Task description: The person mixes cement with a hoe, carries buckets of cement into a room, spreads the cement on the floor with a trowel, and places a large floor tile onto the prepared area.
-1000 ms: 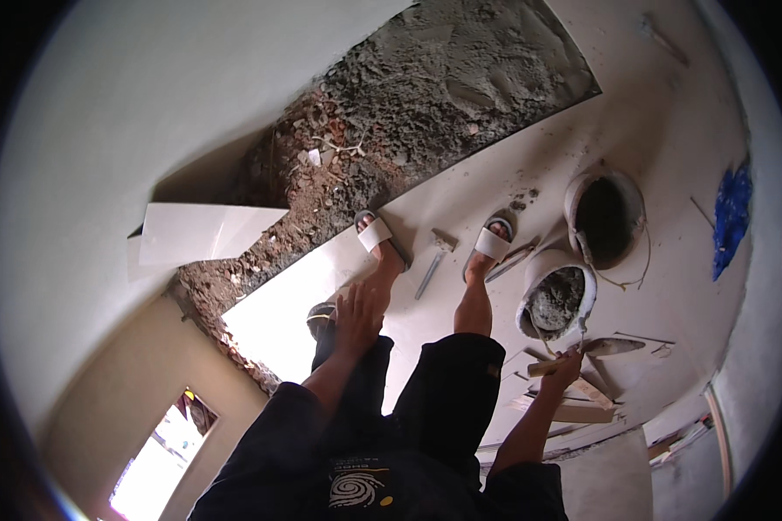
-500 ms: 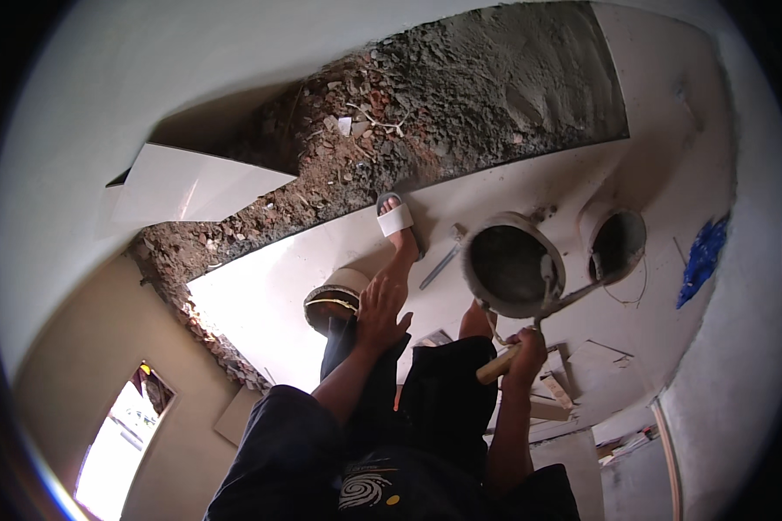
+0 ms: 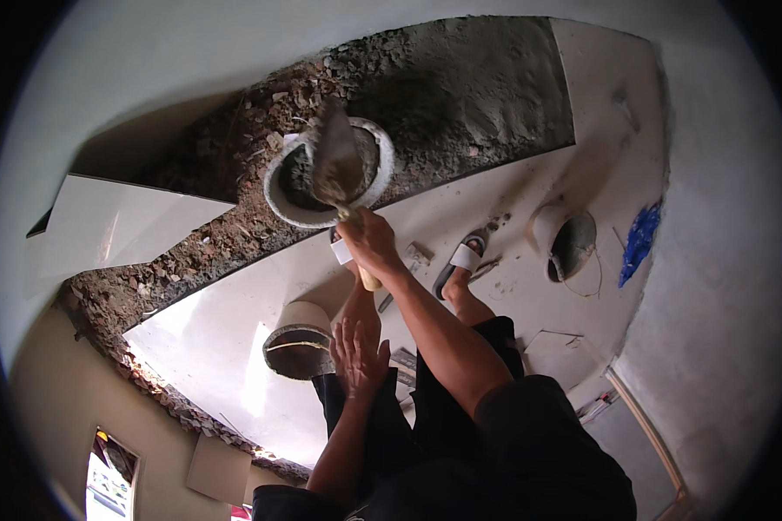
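My right hand (image 3: pixel 369 243) grips a trowel (image 3: pixel 337 156) whose wooden handle end shows below the fist. The motion-smeared blade stands across the mouth of a round mortar-caked bucket (image 3: pixel 384 169). That bucket is over the edge of the rubble strip, past my left foot; whether it rests there or hangs from the same hand is hard to tell. Grey material shows inside it. My left hand (image 3: pixel 356 356) lies spread on my left leg near the knee, holding nothing. Close beside it stands a second bucket (image 3: pixel 295 326) with a pale handle.
Wet grey mortar (image 3: pixel 513 82) covers the far right of the rubble bed (image 3: pixel 182 260). A large pale tile (image 3: pixel 139 221) leans at its left. Another bucket (image 3: pixel 573 243) lies right, near a blue plastic sheet (image 3: pixel 641 245). A hammer-like tool (image 3: pixel 415 260) lies between my feet.
My right hand has swung left and forward with the trowel, and the mortar bucket has shifted from my right to the rubble edge. My right foot has come forward. My left hand stays on my leg.
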### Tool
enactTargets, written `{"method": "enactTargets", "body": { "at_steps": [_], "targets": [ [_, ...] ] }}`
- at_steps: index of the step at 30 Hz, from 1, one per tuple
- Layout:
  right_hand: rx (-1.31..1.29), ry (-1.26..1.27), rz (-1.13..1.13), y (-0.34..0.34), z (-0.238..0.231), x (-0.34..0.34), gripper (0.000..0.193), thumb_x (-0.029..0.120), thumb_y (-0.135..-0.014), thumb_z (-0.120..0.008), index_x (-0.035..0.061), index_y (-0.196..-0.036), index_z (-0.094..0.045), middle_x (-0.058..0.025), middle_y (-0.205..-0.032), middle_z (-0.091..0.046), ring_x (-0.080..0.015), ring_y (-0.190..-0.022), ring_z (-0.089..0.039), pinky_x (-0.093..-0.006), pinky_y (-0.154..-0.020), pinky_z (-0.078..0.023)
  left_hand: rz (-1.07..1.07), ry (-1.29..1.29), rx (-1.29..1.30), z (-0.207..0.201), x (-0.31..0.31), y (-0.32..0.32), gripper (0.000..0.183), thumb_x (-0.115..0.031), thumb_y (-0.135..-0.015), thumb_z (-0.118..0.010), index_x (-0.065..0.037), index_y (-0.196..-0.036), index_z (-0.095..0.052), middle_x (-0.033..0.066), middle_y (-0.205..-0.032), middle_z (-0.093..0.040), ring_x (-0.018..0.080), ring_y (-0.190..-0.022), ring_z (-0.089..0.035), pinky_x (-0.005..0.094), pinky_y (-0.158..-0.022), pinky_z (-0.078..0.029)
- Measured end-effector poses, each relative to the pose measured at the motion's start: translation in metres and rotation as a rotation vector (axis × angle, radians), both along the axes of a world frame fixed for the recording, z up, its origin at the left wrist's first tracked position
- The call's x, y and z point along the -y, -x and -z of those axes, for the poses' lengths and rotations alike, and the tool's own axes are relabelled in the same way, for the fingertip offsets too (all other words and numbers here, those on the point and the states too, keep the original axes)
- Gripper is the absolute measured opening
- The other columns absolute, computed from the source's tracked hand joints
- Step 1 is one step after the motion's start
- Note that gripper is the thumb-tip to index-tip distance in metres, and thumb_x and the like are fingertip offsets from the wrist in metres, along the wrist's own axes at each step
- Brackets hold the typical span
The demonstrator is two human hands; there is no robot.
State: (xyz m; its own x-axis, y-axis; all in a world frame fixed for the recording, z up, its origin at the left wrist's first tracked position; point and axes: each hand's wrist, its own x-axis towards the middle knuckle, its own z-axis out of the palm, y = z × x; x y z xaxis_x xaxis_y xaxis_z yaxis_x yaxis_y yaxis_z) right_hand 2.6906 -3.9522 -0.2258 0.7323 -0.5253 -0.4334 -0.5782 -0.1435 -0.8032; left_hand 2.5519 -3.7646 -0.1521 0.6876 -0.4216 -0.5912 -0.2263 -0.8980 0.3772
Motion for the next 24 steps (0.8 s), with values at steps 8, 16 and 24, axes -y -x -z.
{"method": "enactTargets", "body": {
  "at_steps": [8,16,24],
  "targets": [
    [-0.107,0.112,-0.429,-0.062,0.027,-0.038,0.026,0.028,-0.084,-0.058,0.0031,-0.092,-0.061,-0.0198,-0.088,-0.062,-0.0359,-0.079,-0.064,-0.0448,-0.07,-0.053,-0.609,0.185,0.256,0.085,0.052,-0.052,0.062,-0.033,-0.088,-0.065,0.002,-0.133,-0.041,0.0222,-0.128,-0.052,0.0368,-0.117,-0.052,0.0429,-0.101,-0.038],
    [0.106,0.203,-0.656,-0.06,0.028,0.074,0.042,0.044,-0.089,-0.059,0.0024,-0.092,-0.059,-0.0167,-0.075,-0.065,-0.0358,-0.065,-0.065,-0.0431,-0.056,-0.053,-1.306,0.364,0.085,0.23,0.061,-0.126,0.05,-0.031,-0.091,-0.061,0.003,-0.127,-0.049,0.0166,-0.115,-0.06,0.027,-0.107,-0.056,0.0383,-0.096,-0.041],
    [0.038,0.863,-1.205,-0.057,0.115,0.196,0.014,0.01,-0.08,-0.062,0.0049,-0.09,-0.054,-0.0142,-0.08,-0.063,-0.0313,-0.077,-0.068,-0.0423,-0.065,-0.056,-1.463,0.562,0.143,0.313,-0.017,-0.209,0.06,-0.054,-0.09,-0.056,0.002,-0.113,-0.06,0.0075,-0.096,-0.063,0.0144,-0.085,-0.057,0.0267,-0.073,-0.043]
  ]
}}
